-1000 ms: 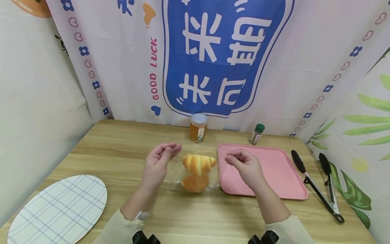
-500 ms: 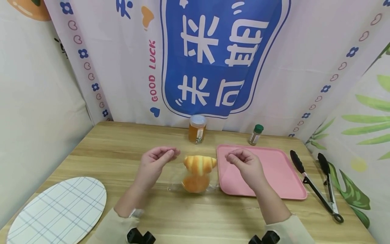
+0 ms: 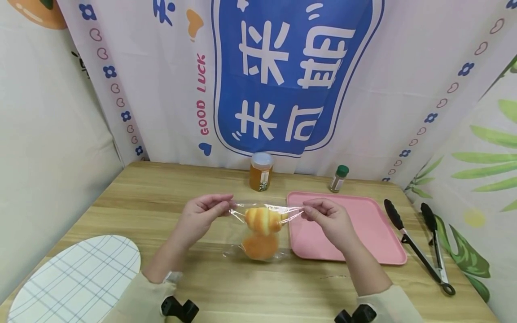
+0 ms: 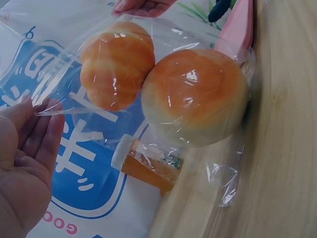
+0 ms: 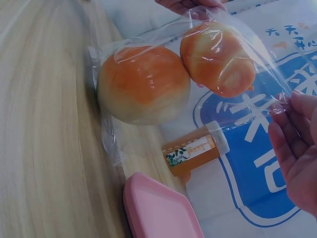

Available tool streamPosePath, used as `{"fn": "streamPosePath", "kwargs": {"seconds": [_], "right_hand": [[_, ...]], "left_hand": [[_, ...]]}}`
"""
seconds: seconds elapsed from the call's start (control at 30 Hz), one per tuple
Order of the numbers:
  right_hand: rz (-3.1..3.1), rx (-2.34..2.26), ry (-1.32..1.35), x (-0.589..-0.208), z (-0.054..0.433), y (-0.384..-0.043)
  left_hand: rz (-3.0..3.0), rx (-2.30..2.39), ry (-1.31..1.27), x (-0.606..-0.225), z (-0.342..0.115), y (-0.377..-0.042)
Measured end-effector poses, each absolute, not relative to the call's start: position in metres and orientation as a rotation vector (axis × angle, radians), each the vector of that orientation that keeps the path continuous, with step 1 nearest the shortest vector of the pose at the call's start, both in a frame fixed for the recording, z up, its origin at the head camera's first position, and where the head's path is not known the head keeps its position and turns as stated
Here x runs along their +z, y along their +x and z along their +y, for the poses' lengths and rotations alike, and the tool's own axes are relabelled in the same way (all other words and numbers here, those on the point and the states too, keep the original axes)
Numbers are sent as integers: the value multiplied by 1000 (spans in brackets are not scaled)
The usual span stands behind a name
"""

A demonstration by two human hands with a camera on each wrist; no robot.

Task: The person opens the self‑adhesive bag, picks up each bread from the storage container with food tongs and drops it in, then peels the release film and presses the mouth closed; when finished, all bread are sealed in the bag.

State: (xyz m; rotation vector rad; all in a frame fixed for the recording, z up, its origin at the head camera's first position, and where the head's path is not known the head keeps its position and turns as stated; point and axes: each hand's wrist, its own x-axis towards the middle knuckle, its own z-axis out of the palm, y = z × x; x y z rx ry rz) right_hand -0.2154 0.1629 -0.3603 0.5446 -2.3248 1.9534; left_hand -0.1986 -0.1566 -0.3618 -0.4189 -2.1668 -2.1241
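A clear plastic bag [image 3: 236,233] hangs or stands at the middle of the table, its top edge stretched level between both hands. Inside are a croissant-shaped bread [image 3: 264,220] on top and a round bun [image 3: 260,246] below it. My left hand [image 3: 203,218] pinches the bag's upper left corner between thumb and fingers. At the upper right corner, my right hand [image 3: 330,222] pinches the film the same way. Both wrist views show the croissant-shaped bread [image 4: 117,67] and the round bun [image 5: 144,85] side by side behind the shiny film.
Behind the bag stands a honey-coloured jar [image 3: 260,172] with a pale lid. A pink tray [image 3: 371,233] lies to the right, with a green-capped bottle [image 3: 339,179] behind it. Black-tipped tongs [image 3: 424,251] lie at the far right, and an oval checked board [image 3: 76,278] at the left.
My hands have drawn the bag's top edge taut, and its film now shows stretched between them. The left hand has shifted slightly left; the bag and breads have moved little.
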Motion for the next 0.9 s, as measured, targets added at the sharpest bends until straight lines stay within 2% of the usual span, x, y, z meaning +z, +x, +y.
{"fn": "streamPosePath", "kwargs": {"seconds": [0.17,0.47,0.9], "right_hand": [[-2390,1924,481,-356,163,-216],[-2404,1925,434,-353,160,-214],[-2296,1916,587,-358,166,-215]], "left_hand": [[-2224,-2092,-481,-358,-161,-199],[-2270,-2053,-437,-352,-160,-198],[-2207,-2079,-457,-357,-160,-199]]}}
